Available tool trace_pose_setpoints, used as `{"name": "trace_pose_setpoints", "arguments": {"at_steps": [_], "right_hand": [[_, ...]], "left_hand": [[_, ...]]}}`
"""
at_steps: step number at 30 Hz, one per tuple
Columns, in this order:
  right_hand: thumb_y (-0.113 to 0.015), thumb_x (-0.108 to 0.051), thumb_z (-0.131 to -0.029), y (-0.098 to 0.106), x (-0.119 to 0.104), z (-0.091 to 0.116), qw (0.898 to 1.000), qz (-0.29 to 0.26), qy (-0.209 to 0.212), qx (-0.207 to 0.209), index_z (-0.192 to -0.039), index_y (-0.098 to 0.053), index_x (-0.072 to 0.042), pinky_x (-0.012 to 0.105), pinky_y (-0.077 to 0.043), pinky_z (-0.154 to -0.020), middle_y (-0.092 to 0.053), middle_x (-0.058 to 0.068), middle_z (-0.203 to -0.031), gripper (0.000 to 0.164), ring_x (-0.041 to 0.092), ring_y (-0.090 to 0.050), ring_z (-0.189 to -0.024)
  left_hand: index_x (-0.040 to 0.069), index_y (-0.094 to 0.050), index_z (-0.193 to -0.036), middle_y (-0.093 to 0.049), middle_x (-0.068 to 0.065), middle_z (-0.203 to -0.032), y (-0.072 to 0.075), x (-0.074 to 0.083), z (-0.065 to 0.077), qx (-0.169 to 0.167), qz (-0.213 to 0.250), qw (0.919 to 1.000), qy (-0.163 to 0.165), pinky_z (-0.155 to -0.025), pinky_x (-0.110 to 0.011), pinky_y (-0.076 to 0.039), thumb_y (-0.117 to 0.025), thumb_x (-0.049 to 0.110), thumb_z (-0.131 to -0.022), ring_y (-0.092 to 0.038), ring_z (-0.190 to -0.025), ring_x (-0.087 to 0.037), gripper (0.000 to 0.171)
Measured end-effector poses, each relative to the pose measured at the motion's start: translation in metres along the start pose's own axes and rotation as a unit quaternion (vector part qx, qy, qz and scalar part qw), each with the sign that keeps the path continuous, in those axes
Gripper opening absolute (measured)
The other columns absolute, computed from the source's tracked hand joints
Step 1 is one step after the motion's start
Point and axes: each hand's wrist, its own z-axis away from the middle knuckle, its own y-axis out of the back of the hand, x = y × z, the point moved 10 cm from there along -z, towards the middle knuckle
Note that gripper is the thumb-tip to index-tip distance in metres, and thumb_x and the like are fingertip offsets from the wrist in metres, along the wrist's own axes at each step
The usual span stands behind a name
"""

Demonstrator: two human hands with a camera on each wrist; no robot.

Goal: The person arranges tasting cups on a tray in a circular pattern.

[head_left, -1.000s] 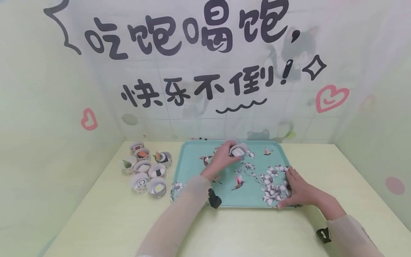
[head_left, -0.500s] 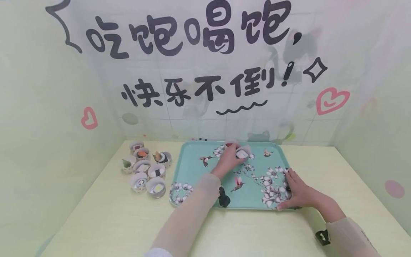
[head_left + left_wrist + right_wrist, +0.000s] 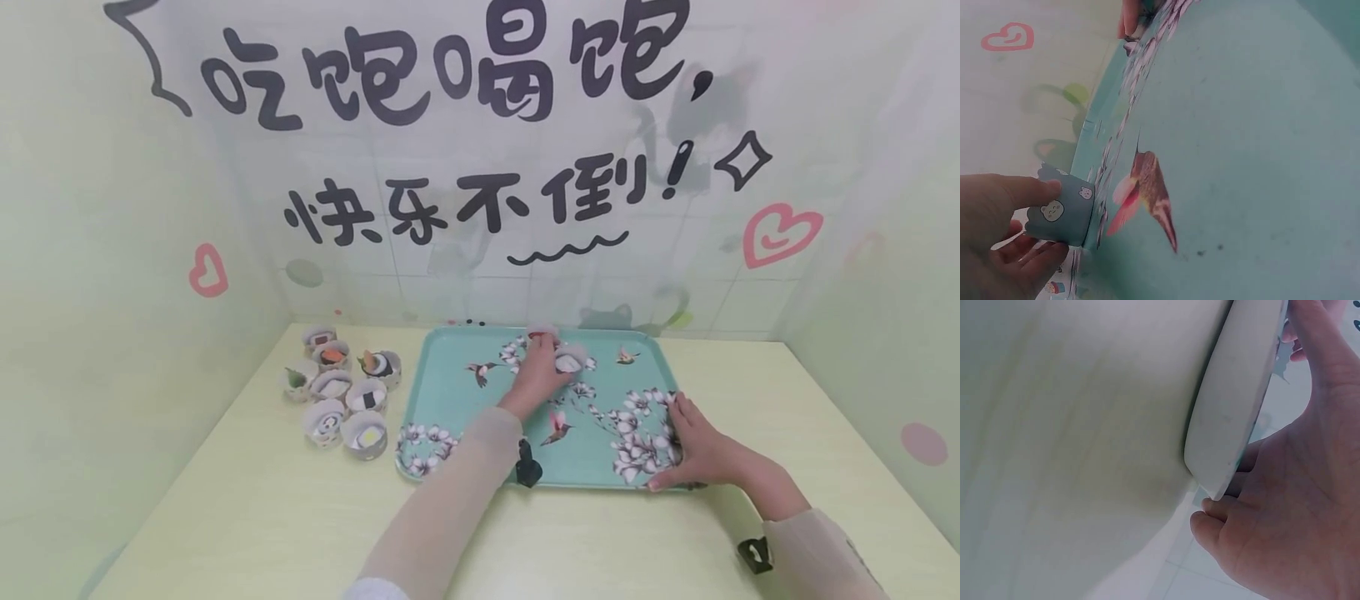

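Note:
With thumb and fingers, my left hand holds a small paper baking cup with a whitish filling, at the far middle of the turquoise tray. The left wrist view shows the cup as grey-blue with little bear faces, its base right at the tray surface. Just behind the fingertips, another paper cup with something red inside is partly hidden by the hand. My right hand rests at the tray's near right corner, fingers along the right rim and thumb at the front rim.
Left of the tray, several paper cups with sushi-like pieces stand close together on the pale wood table. A printed curtain rises behind the tray. Black camera mounts hang at both wrists.
My left hand has moved slightly right and nearer with the cup, bringing the red-filled cup behind it into fuller view. The right hand has stayed at the tray corner.

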Motion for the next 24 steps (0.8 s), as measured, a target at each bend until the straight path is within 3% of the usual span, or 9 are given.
{"name": "trace_pose_setpoints", "arguments": {"at_steps": [4, 10, 16, 21, 24], "right_hand": [[-0.091, -0.042, -0.067, 0.0, 0.0, 0.001, 1.0, 0.003, -0.002, 0.002, -0.145, -0.006, 0.026, 0.074, -0.015, -0.113, 0.005, 0.048, -0.153, 0.134, 0.064, 0.0, -0.142], [-0.091, -0.043, -0.067, -0.001, -0.002, 0.002, 1.0, 0.008, 0.001, 0.006, -0.145, -0.009, 0.027, 0.075, -0.017, -0.112, 0.003, 0.049, -0.152, 0.132, 0.064, -0.002, -0.141], [-0.09, -0.043, -0.069, -0.001, -0.002, 0.002, 1.0, 0.012, 0.005, 0.006, -0.146, -0.011, 0.024, 0.075, -0.018, -0.112, 0.003, 0.049, -0.152, 0.129, 0.064, -0.002, -0.142], [-0.089, -0.044, -0.069, 0.002, 0.0, 0.0, 1.0, 0.018, 0.008, 0.007, -0.147, -0.011, 0.023, 0.075, -0.018, -0.111, 0.003, 0.049, -0.152, 0.129, 0.064, -0.002, -0.142], [-0.089, -0.045, -0.069, 0.001, 0.001, -0.001, 1.0, 0.018, 0.007, 0.006, -0.148, -0.011, 0.022, 0.076, -0.018, -0.111, 0.004, 0.048, -0.153, 0.129, 0.064, -0.001, -0.142]], "left_hand": [[0.008, -0.035, -0.141, -0.037, -0.015, -0.144, 0.0, 0.0, 0.001, 0.023, 0.007, 0.9997, 0.01, -0.098, -0.036, -0.053, -0.074, 0.023, -0.091, -0.055, -0.119, -0.024, 0.065], [0.011, -0.034, -0.137, -0.039, -0.012, -0.14, 0.001, -0.004, 0.005, 0.055, 0.043, 0.997, 0.033, -0.094, -0.035, -0.054, -0.075, 0.019, -0.09, -0.058, -0.117, -0.024, 0.063], [0.012, -0.034, -0.138, -0.048, -0.011, -0.136, 0.004, -0.004, 0.009, 0.048, 0.049, 0.9971, 0.033, -0.09, -0.035, -0.053, -0.072, 0.022, -0.093, -0.059, -0.11, -0.022, 0.06], [0.013, -0.035, -0.139, -0.061, -0.006, -0.11, 0.011, -0.002, 0.01, 0.029, 0.058, 0.9975, 0.027, -0.07, -0.03, -0.051, -0.07, 0.027, -0.094, -0.059, -0.083, -0.017, 0.059], [0.013, -0.04, -0.138, -0.064, -0.001, -0.1, 0.014, -0.001, 0.011, 0.014, 0.045, 0.9986, 0.024, -0.064, -0.028, -0.049, -0.07, 0.031, -0.094, -0.059, -0.076, -0.014, 0.056]]}}
